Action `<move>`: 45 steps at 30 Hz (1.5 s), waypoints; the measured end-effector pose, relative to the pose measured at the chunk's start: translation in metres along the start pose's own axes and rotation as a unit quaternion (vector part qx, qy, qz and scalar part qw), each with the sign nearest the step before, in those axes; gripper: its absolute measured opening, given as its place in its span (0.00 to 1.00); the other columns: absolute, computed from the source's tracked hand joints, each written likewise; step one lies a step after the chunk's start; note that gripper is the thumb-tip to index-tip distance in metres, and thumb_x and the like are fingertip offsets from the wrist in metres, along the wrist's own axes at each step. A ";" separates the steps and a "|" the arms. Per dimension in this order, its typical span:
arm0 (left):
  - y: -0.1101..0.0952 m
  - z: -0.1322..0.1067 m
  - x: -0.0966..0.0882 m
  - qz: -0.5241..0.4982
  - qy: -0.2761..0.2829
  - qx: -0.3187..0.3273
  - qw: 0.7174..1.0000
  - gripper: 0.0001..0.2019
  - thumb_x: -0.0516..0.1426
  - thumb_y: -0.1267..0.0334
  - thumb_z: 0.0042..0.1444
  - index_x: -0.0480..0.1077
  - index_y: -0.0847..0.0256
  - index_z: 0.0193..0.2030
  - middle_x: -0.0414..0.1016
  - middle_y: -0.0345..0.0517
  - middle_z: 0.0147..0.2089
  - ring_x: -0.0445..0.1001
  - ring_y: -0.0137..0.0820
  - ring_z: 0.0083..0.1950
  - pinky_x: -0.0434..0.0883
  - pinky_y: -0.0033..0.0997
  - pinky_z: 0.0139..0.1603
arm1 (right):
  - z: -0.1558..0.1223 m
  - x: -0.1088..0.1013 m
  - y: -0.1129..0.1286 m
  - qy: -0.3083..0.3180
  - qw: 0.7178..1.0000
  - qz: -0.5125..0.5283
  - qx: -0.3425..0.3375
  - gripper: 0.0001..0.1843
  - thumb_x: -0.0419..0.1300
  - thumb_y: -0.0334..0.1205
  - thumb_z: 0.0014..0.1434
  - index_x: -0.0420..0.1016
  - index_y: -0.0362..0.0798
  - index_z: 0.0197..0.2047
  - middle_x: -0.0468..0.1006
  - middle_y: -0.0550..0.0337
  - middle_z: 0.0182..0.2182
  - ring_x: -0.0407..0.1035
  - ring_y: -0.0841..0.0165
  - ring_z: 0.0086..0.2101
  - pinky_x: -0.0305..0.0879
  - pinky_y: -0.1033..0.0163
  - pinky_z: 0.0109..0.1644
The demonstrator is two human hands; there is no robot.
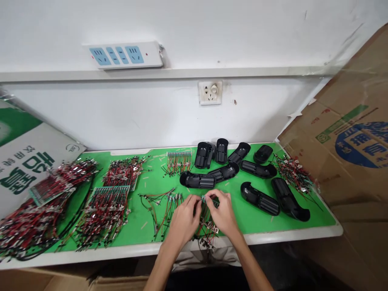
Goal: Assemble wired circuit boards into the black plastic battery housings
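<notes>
My left hand (185,219) and my right hand (222,213) meet over the front middle of the green mat (257,218). Both pinch a small green circuit board strip (208,199) whose red and black wires (207,231) hang down between my wrists. Just behind my hands lies a black plastic shell (197,180). Loose wired pieces (160,202) lie on the mat to the left of my left hand.
Several black plastic shells (260,199) lie at the back and right of the mat. Piles of wired boards (104,210) cover the left side. Cardboard boxes (351,137) stand at right and at left (27,157). A power strip (125,55) and wall socket (210,92) sit behind.
</notes>
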State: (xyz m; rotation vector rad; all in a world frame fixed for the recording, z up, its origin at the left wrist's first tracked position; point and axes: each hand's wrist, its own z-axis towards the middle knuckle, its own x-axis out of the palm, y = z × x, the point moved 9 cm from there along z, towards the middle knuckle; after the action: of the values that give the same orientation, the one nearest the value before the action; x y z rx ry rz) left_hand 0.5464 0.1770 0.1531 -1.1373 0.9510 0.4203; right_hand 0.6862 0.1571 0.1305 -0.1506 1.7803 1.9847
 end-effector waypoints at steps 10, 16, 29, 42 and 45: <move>0.006 -0.001 -0.001 -0.100 -0.057 -0.044 0.992 0.11 0.55 0.68 0.57 0.64 0.59 0.23 0.65 0.34 0.21 0.60 0.23 0.23 0.57 0.25 0.29 | 0.000 0.004 0.000 -0.011 0.999 -0.046 -0.014 0.08 0.61 0.43 0.67 0.80 0.52 0.38 0.83 0.61 0.38 0.73 0.59 0.42 0.55 0.54 0.52; 0.018 -0.004 -0.017 0.036 -0.097 -0.050 0.993 0.10 0.55 0.68 0.59 0.65 0.59 0.26 0.69 0.37 0.24 0.64 0.25 0.24 0.57 0.27 0.30 | 0.000 -0.001 -0.003 0.007 1.000 -0.006 -0.021 0.11 0.58 0.47 0.70 0.80 0.53 0.42 0.83 0.60 0.42 0.73 0.60 0.45 0.57 0.54 0.55; -0.025 -0.004 -0.001 0.084 -0.049 0.034 0.995 0.12 0.47 0.63 0.70 0.71 0.57 0.41 0.78 0.45 0.37 0.77 0.34 0.37 0.66 0.31 0.37 | 0.003 -0.003 -0.010 0.030 0.998 0.043 -0.037 0.13 0.55 0.49 0.72 0.77 0.51 0.44 0.81 0.57 0.42 0.74 0.60 0.44 0.63 0.54 0.55; -0.020 0.001 0.002 0.099 -0.005 0.007 0.995 0.10 0.49 0.63 0.69 0.69 0.57 0.39 0.79 0.43 0.36 0.77 0.35 0.34 0.63 0.33 0.35 | 0.002 -0.015 -0.005 0.031 0.996 0.079 -0.036 0.09 0.56 0.42 0.71 0.76 0.51 0.48 0.80 0.55 0.44 0.74 0.60 0.46 0.68 0.56 0.53; -0.023 0.001 0.006 0.122 0.017 0.031 0.992 0.11 0.47 0.63 0.70 0.69 0.57 0.40 0.79 0.44 0.37 0.77 0.35 0.35 0.62 0.33 0.36 | 0.003 -0.012 -0.010 0.021 0.993 0.110 -0.025 0.10 0.58 0.43 0.70 0.76 0.51 0.50 0.80 0.55 0.44 0.75 0.60 0.46 0.69 0.56 0.53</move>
State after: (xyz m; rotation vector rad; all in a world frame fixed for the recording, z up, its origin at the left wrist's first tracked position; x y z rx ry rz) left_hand 0.5665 0.1677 0.1621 -0.9787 1.1311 0.5664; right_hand 0.7015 0.1569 0.1267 -0.0123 1.8419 2.1941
